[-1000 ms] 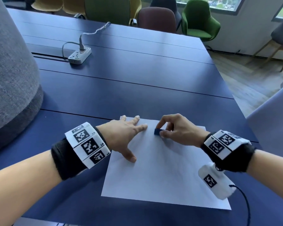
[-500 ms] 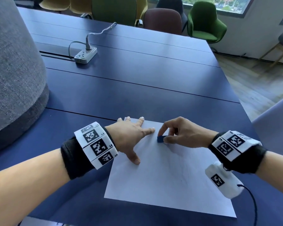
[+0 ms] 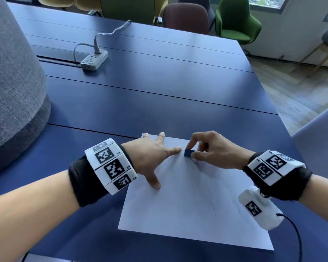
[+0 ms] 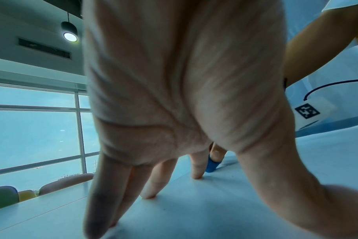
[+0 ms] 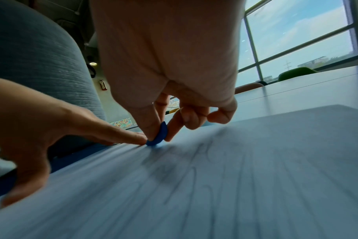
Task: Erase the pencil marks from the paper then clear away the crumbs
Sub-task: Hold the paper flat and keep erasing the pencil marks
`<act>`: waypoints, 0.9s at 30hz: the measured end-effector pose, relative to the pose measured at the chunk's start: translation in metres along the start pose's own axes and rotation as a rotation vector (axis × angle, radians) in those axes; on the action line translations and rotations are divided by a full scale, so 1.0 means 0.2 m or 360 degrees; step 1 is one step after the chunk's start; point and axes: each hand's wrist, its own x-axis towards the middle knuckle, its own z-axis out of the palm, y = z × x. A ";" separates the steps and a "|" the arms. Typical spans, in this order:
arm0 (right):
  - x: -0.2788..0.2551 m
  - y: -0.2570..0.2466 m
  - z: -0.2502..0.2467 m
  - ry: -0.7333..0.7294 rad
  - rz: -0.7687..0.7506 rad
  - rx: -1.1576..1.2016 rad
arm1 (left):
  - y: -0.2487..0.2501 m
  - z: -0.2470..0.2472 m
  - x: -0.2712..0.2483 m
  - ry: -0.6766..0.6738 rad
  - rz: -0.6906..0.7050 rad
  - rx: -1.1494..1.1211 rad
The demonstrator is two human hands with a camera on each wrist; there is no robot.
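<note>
My left hand (image 3: 151, 157) is spreading flat, pinning the thin, flimsy paper (image 3: 193, 201); my right hand (image 3: 214, 150) is pinching the small rubbery eraser (image 3: 188, 153) by its sides.

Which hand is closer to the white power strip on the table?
Left. The left hand presses flat on the paper's far left corner, on the power strip's side. The right hand, pinching the blue eraser, is farther right.
</note>
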 end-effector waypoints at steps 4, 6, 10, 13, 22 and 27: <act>0.00 -0.01 -0.01 -0.0129 -0.0012 -0.0053 | 0.01 0.00 0.00 -0.0019 -0.0017 0.0004; 0.03 0.00 -0.02 0.0016 0.0023 0.0001 | 0.01 0.00 0.01 -0.0013 -0.0017 0.0002; -0.02 -0.01 0.01 -0.0099 0.0005 0.0031 | 0.01 0.00 0.00 -0.0023 -0.0020 -0.0028; -0.01 0.00 -0.02 -0.0095 0.0020 0.0023 | 0.01 0.00 0.01 -0.0032 -0.0020 -0.0020; -0.02 0.01 -0.03 -0.0040 0.0040 -0.0031 | 0.01 0.01 0.01 -0.0070 -0.0039 -0.0030; -0.04 0.02 0.00 0.0054 0.0076 0.0031 | 0.01 0.01 0.03 -0.0050 -0.0032 -0.0019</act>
